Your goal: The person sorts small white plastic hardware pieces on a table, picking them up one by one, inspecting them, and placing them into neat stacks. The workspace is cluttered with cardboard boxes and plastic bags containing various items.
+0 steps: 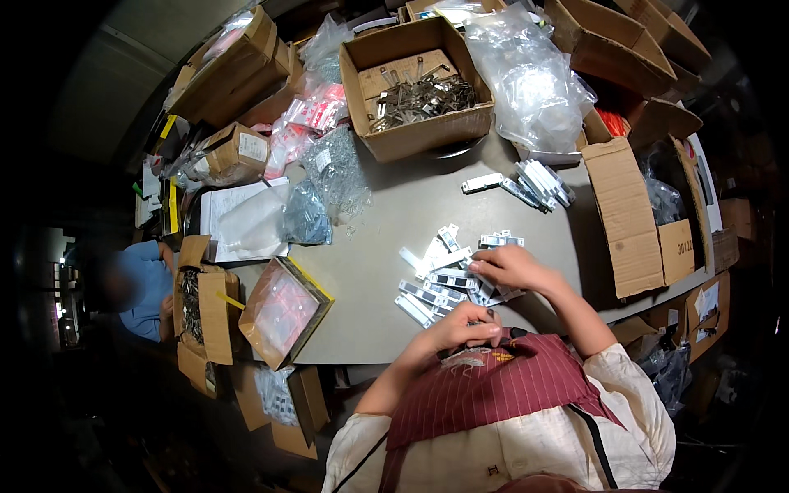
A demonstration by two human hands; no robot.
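A loose pile of slim white, silver and black rectangular pieces (pixel 448 280) lies on the grey table in front of me. My right hand (pixel 513 268) is at the right side of this pile, its bent fingers closed against the pieces. Whatever they pinch is too small to tell. Nearer my body, my left hand (pixel 465 328) is closed above my lap, thumb and fingers pressed together; what lies in them is hidden. Just below it, small metal parts (pixel 465 357) rest in a fold of my dark red striped apron (pixel 493 386).
A cardboard box (pixel 380 148) of metal clips stands at the back. More slim pieces (pixel 538 184) lie at the far right. An open carton (pixel 625 222) borders the right side. Plastic bags (pixel 306 215), papers and a tilted box (pixel 285 312) stand left, near another person (pixel 146 292).
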